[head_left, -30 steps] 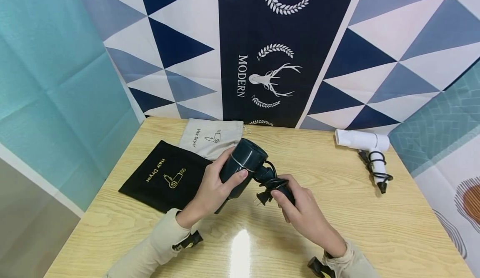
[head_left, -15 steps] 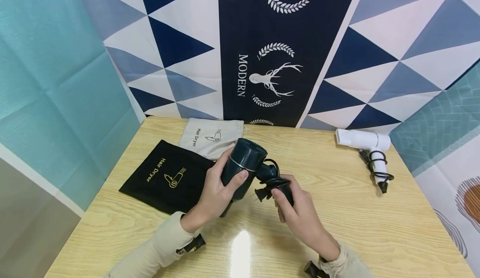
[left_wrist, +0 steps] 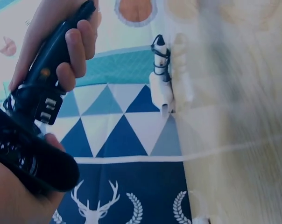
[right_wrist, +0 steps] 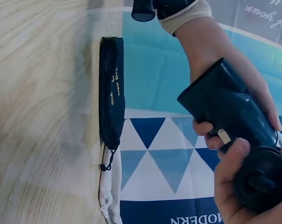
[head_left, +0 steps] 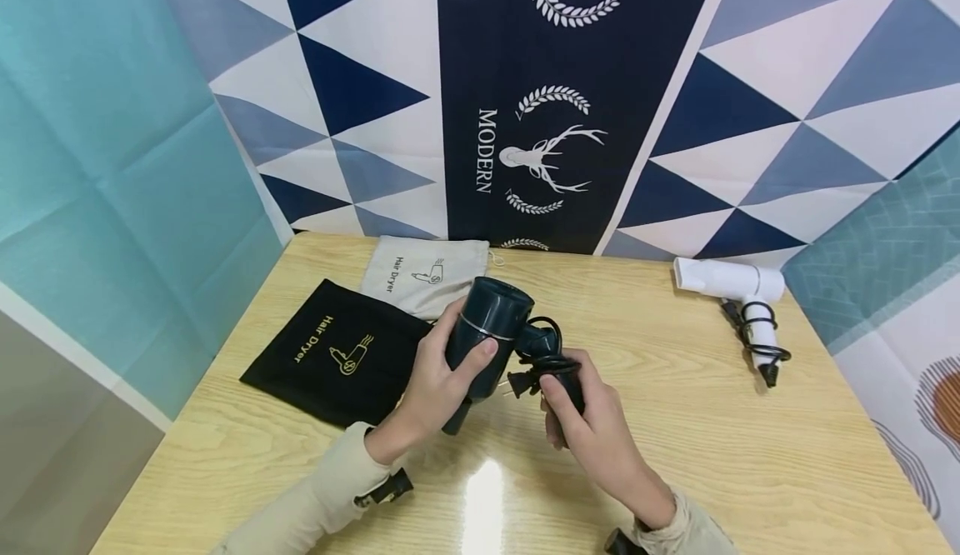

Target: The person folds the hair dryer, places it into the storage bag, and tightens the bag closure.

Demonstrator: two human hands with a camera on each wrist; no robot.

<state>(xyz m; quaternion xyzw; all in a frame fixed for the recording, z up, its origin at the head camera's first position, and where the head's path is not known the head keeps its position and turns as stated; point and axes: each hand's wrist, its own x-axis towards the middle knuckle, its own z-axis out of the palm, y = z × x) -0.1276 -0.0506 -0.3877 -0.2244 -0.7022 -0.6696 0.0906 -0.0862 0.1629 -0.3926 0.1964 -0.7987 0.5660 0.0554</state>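
A dark teal hair dryer (head_left: 491, 313) is held above the table in both hands. My left hand (head_left: 431, 388) grips its barrel, thumb lying across the near side. The handle is in my right hand (head_left: 600, 430), its fingers curled round it. A black cord (head_left: 551, 364) is wound about the handle, and its two-pin plug (head_left: 521, 383) sticks out beside the right thumb. In the left wrist view the handle (left_wrist: 50, 53) shows between the right hand's fingers. The right wrist view shows the barrel (right_wrist: 229, 102) with the left hand behind it.
A black drawstring bag (head_left: 337, 355) printed "Hair Dryer" lies left of the hands. Behind it is a light grey bag (head_left: 423, 276) with the same print. At the back right lies a white hair dryer (head_left: 727, 280) with its cord wrapped. Patterned cloth walls surround the wooden table (head_left: 675, 388).
The dark hair dryer has turned slightly, its barrel now steeper in the head view. My right hand has shifted a little left with the handle. Both hands keep their hold.
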